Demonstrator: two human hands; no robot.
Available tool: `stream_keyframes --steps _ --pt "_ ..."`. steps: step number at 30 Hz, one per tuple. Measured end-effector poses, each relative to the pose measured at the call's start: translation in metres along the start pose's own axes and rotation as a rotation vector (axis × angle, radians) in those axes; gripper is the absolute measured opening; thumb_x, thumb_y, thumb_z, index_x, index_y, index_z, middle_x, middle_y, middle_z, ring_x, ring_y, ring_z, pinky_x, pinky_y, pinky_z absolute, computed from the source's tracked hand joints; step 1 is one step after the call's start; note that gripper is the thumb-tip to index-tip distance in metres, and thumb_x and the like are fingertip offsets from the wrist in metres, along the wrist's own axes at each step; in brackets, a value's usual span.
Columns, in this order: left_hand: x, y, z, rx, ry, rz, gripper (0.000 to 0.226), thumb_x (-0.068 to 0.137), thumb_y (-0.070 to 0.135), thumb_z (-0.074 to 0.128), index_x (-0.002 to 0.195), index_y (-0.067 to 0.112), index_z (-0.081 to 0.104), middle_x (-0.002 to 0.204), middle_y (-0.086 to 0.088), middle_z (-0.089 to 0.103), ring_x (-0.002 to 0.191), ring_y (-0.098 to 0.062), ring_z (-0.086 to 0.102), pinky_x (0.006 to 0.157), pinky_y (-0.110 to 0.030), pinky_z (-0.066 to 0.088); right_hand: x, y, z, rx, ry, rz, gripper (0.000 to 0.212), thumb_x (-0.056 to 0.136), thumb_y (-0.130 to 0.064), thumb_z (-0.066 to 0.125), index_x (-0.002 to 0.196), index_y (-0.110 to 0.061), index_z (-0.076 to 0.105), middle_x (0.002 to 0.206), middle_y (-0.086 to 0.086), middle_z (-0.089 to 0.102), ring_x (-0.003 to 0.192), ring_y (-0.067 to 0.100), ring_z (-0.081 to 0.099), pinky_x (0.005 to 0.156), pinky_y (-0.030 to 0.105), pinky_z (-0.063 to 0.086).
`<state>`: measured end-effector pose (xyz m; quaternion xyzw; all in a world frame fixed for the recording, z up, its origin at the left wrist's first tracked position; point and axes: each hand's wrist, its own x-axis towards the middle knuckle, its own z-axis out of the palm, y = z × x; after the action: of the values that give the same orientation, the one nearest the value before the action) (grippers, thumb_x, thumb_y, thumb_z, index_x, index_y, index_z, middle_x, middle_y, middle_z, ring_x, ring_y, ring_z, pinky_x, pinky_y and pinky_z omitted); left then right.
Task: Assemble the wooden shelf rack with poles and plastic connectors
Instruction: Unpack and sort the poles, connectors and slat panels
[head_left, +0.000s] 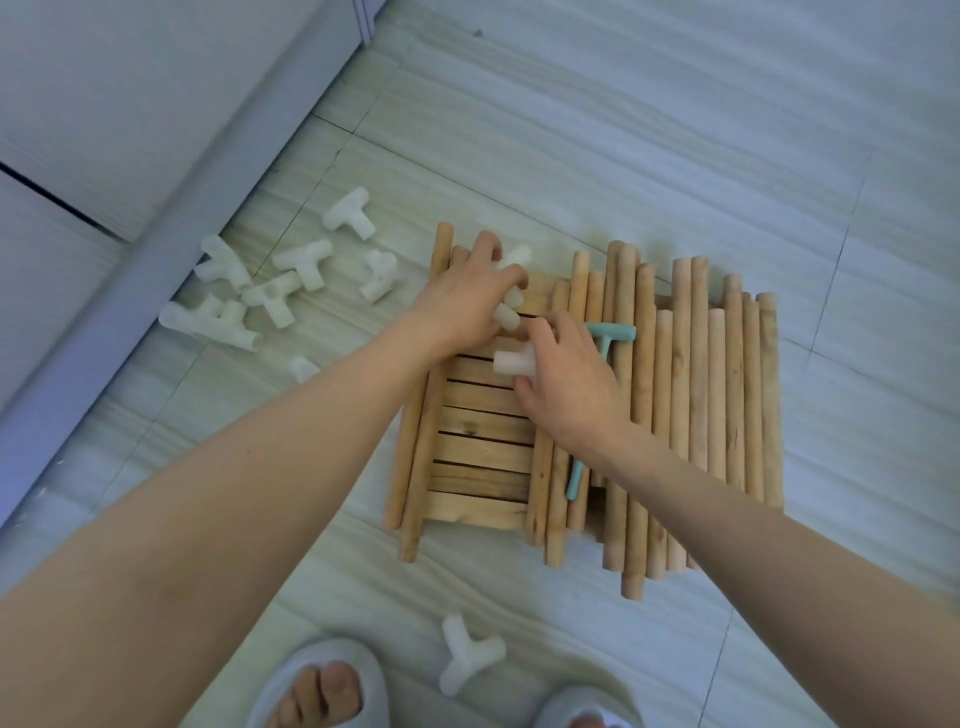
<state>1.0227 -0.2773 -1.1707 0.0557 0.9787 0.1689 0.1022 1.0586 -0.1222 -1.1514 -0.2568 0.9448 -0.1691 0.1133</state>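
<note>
Both hands (462, 306) (566, 384) grip white connectors (514, 362); poles (691, 405) lie pointing away.

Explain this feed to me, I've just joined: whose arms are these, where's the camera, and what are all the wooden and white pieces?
No machine here: a person works bare-handed, and the one camera sits on their head, looking down at the floor.

Wooden poles lie side by side over a slatted wooden shelf panel, with a teal T-shaped tool among them. White plastic connectors are scattered to the left; one connector lies near the slippers.

The left hand has its grip on some connectors; the right hand holds another connector.
</note>
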Motion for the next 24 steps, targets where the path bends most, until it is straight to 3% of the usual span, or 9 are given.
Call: stream_keyframes --steps 2,4,7,11,14,16,20,21,24 --pt "-0.004 0.001 0.003 -0.104 0.044 -0.018 0.042 0.079 0.011 0.064 0.119 0.016 0.051 0.122 -0.012 0.031 0.115 -0.029 0.035 0.105 -0.041 0.033 -0.003 0.0 -0.004 0.186 0.02 0.105 0.041 0.086 -0.017 0.061 0.125 -0.014 0.048 0.126 0.003 0.044 0.101 0.01 0.045 0.076 0.009 0.034" --pt "-0.013 0.0 0.003 -0.272 0.109 -0.043 0.044 0.076 0.012 0.068 0.117 0.013 0.053 0.12 -0.011 0.029 0.113 -0.024 0.035 0.096 -0.03 0.039 -0.002 -0.002 -0.01 0.412 0.031 0.252 0.04 0.085 -0.017 0.062 0.123 -0.016 0.049 0.125 0.001 0.044 0.097 0.007 0.041 0.07 0.009 0.032" --pt "-0.038 -0.006 -0.003 -0.524 0.261 -0.161 0.045 0.074 0.014 0.072 0.116 0.016 0.055 0.119 -0.004 0.026 0.106 -0.015 0.041 0.088 -0.017 0.037 0.002 -0.014 -0.017 0.625 0.009 0.377 0.036 0.085 -0.018 0.063 0.119 -0.018 0.051 0.12 0.0 0.049 0.102 0.012 0.046 0.08 0.021 0.037" --pt "-0.089 -0.042 -0.019 -0.711 0.43 -0.461 0.047 0.074 0.023 0.075 0.11 0.035 0.047 0.119 0.002 0.028 0.095 -0.011 0.048 0.078 -0.013 0.043 0.017 -0.058 -0.012 0.819 -0.158 0.428 0.036 0.084 -0.015 0.064 0.118 -0.013 0.054 0.111 0.002 0.054 0.101 0.025 0.059 0.088 0.041 0.05" --pt "-0.122 -0.079 -0.03 -0.778 0.438 -0.722 0.048 0.076 0.02 0.074 0.113 0.031 0.044 0.13 -0.006 0.032 0.099 -0.019 0.051 0.085 -0.028 0.049 0.035 -0.1 0.004 0.973 -0.254 0.477 0.037 0.084 -0.011 0.065 0.119 -0.005 0.055 0.113 0.012 0.06 0.081 0.021 0.062 0.076 0.034 0.056" --pt "-0.135 -0.099 -0.038 -0.809 0.427 -0.809 0.051 0.079 0.017 0.072 0.123 0.022 0.046 0.135 -0.01 0.037 0.109 -0.023 0.051 0.095 -0.038 0.047 0.045 -0.124 0.009 1.094 -0.281 0.494 0.046 0.087 -0.012 0.063 0.129 -0.002 0.049 0.118 0.009 0.057 0.073 0.015 0.061 0.078 0.032 0.057" --pt "-0.156 -0.121 -0.051 -0.929 0.441 -0.752 0.066 0.086 0.015 0.065 0.143 0.025 0.034 0.15 -0.001 0.032 0.133 -0.019 0.037 0.109 -0.041 0.036 0.042 -0.145 0.009 0.949 -0.346 0.322 0.062 0.091 -0.03 0.057 0.145 -0.016 0.031 0.147 0.001 0.036 0.121 0.018 0.05 0.102 0.04 0.044" --pt "-0.16 -0.121 -0.051 -0.91 0.44 -0.735 0.067 0.087 0.015 0.064 0.145 0.027 0.031 0.152 0.0 0.027 0.136 -0.018 0.032 0.112 -0.041 0.031 0.034 -0.145 0.006 0.865 -0.356 0.256 0.058 0.091 -0.032 0.055 0.144 -0.017 0.034 0.147 0.0 0.038 0.123 0.017 0.048 0.103 0.037 0.042" --pt "-0.176 -0.106 -0.039 -0.759 0.443 -0.699 0.064 0.088 0.015 0.062 0.144 0.025 0.032 0.155 -0.004 0.02 0.142 -0.017 0.02 0.115 -0.038 0.022 -0.001 -0.137 -0.002 0.679 -0.38 0.106 0.038 0.094 -0.03 0.052 0.129 -0.015 0.052 0.128 -0.001 0.057 0.1 0.014 0.06 0.086 0.026 0.045"
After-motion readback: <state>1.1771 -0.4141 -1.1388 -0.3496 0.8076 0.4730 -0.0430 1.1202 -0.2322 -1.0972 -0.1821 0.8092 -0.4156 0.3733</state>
